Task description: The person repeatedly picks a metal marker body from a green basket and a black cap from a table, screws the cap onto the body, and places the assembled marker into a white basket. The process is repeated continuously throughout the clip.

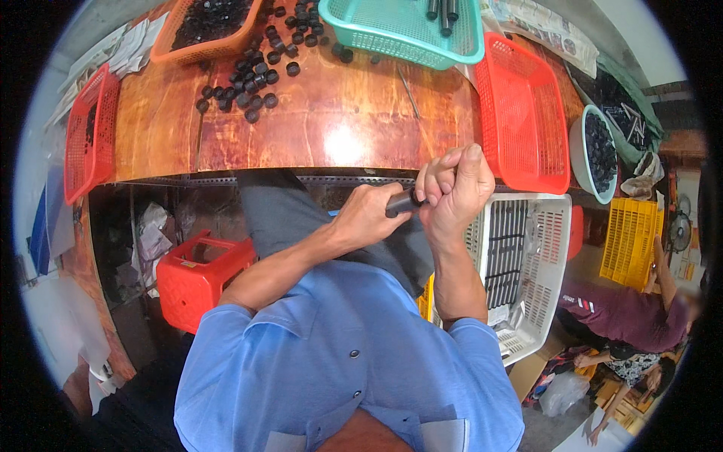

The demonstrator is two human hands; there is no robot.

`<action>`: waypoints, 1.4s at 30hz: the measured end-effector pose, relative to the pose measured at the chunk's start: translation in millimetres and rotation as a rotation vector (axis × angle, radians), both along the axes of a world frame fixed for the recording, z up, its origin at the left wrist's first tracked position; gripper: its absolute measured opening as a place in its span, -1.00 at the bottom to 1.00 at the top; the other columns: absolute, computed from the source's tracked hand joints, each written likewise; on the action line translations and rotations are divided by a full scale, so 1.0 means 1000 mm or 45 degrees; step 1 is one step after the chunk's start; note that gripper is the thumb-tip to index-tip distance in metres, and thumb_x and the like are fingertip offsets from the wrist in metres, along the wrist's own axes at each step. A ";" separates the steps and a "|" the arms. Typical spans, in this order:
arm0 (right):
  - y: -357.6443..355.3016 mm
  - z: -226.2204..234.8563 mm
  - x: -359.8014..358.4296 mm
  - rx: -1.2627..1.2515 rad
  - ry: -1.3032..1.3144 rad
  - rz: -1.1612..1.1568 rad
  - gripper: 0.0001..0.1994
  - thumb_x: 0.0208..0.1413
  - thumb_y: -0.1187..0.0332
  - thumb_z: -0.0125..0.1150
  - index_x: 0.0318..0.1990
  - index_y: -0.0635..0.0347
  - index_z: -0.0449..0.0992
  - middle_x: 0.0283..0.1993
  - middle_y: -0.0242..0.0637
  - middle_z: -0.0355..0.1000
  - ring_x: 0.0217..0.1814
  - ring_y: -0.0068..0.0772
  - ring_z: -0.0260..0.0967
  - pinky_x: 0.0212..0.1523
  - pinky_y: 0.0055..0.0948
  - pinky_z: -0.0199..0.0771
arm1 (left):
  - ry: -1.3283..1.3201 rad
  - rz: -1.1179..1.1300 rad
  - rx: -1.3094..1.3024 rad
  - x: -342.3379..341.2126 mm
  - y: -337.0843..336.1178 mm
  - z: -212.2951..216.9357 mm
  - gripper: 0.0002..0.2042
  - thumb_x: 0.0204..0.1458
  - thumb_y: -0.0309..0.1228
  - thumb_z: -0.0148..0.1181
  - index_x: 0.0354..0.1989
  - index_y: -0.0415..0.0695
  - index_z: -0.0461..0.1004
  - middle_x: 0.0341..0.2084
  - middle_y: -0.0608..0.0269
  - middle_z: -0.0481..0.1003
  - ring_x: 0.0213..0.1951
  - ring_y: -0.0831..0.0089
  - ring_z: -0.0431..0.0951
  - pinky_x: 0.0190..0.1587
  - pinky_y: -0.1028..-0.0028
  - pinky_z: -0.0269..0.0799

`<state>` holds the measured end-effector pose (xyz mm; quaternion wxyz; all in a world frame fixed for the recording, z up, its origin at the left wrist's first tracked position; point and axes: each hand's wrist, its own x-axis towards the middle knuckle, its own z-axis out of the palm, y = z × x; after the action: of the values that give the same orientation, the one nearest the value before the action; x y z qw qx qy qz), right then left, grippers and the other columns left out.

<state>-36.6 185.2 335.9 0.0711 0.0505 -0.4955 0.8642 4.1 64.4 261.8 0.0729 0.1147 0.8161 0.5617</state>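
Note:
Over my lap, just off the table's near edge, both hands hold a short black tube (404, 203). My left hand (367, 217) is closed round its left part, and one dark end shows beside the fingers. My right hand (456, 188) is clenched at the other end, so that end is hidden. Whether anything else sits inside the right fist cannot be seen. Loose black round caps (252, 81) lie scattered on the wooden table (422, 143) beyond my left hand. Beside my right forearm, a white basket (544, 256) holds rows of black tubes (506, 252).
A teal basket (376, 38) holding dark tubes, an orange basket (202, 53) of small black pieces and red baskets (561, 151) stand on the table. A thin rod (409, 92) lies there. A red stool (188, 282) is at my left; people (621, 316) sit at right.

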 end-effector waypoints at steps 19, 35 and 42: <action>0.048 0.030 0.000 -0.089 -0.062 -0.223 -0.73 0.25 0.24 0.19 -0.42 0.23 0.47 -0.63 -0.45 0.28 -0.70 -0.66 0.16 -0.69 -0.59 0.18 | -0.400 0.209 0.556 -0.016 0.005 0.024 -0.71 0.29 -0.12 0.00 -0.22 -0.13 0.35 -0.63 0.34 0.30 -0.63 0.59 0.27 -0.58 0.54 0.18; 0.099 -0.013 0.068 0.717 -0.230 -0.083 -0.69 0.04 0.35 0.35 -0.11 0.28 0.46 -0.49 -0.17 0.52 -0.44 -0.29 0.53 -0.38 -0.29 0.46 | 0.528 -0.202 0.644 -0.028 0.057 0.036 -0.55 0.00 -0.27 0.44 -0.01 -0.13 0.39 0.01 0.08 0.32 0.15 0.06 0.37 0.23 -0.01 0.32; 0.149 -0.018 0.082 0.110 -0.606 0.415 -0.66 0.21 0.12 0.22 -0.27 0.30 0.60 -0.55 -0.37 0.44 -0.72 -0.74 0.15 -0.74 -0.63 0.04 | 1.431 -0.592 -0.013 -0.029 0.082 0.045 -0.63 -0.13 -0.50 0.43 -0.11 0.08 0.53 -0.36 0.33 0.29 -0.32 0.32 0.35 -0.33 0.32 0.22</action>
<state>44.9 333.8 317.9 -0.1892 -0.0718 -0.5200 0.8299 -24.8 146.1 307.0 -0.2478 0.5685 0.6860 0.3805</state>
